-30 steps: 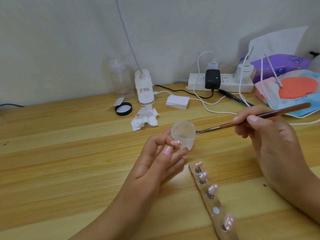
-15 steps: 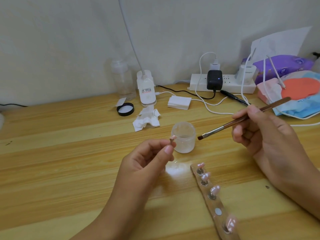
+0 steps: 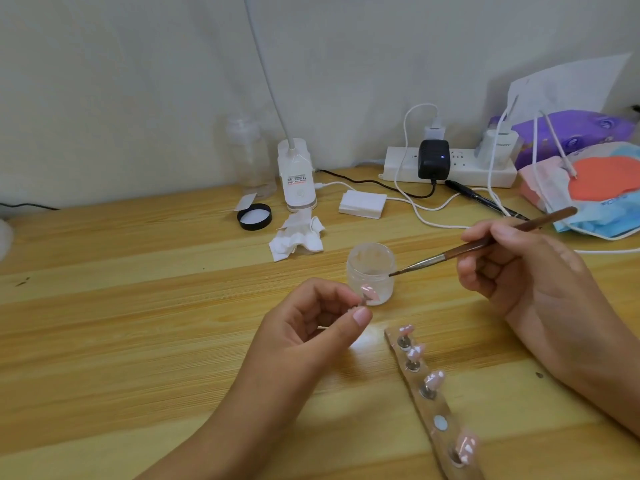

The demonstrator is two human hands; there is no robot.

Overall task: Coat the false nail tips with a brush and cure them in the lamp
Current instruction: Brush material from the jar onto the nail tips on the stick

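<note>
A person sits at a wooden table [image 3: 138, 341], seen from above, both hands at work.

The left hand [image 3: 311, 317] pinches a small stand between thumb and forefinger, the other fingers curled in. On the stand sits one pink nail tip [image 3: 367, 291], just past the fingertips and in front of the lower wall of an open clear jar [image 3: 371, 271].

The right hand [image 3: 512, 268] holds a brush [image 3: 485, 244] like a pen, thumb and fingers closed round its wooden handle. The bristles point towards the left hand and hang beside the jar's wall, a little above and to the right of the pinched tip, not touching it. Whether the bristles carry any coating is too small to tell.

Below the left thumb and beside the right wrist lies a holder strip [image 3: 433, 405] with four more pink tips standing on it and one empty slot [image 3: 440, 423].

Beyond the jar, well away from both grips, a white lamp [image 3: 296, 174] stands by the wall, with a black lid [image 3: 254, 216] and a crumpled tissue [image 3: 298, 237] near it.

This looks like the coating step, with curing not yet begun. The next move likely calls for lowering the bristles onto the pinched tip and stroking lightly along it, while the left pinch keeps the stand steady and tilted towards the brush.
</note>
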